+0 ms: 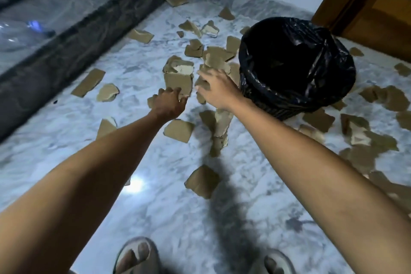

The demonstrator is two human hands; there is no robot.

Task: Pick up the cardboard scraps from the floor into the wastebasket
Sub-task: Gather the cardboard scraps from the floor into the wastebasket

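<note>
Several torn brown cardboard scraps [179, 130] lie scattered over the marble floor, most of them around the wastebasket [264, 98], which is round, lined with a black bag, and stands at the centre right. My left hand [169, 103] reaches forward and grips the lower edge of a large cardboard scrap [178, 83] with another piece stacked above it. Just left of the basket's rim, my right hand [216, 90] holds a few scraps [216, 61] with the fingers spread around them. The basket's inside is dark, so its contents are hidden.
A dark stone step [66, 51] runs diagonally along the left, with a clear plastic bottle [20, 35] lying on top of it. A wooden door frame [367, 6] stands at the back right. My feet in slippers [135, 256] are at the bottom edge.
</note>
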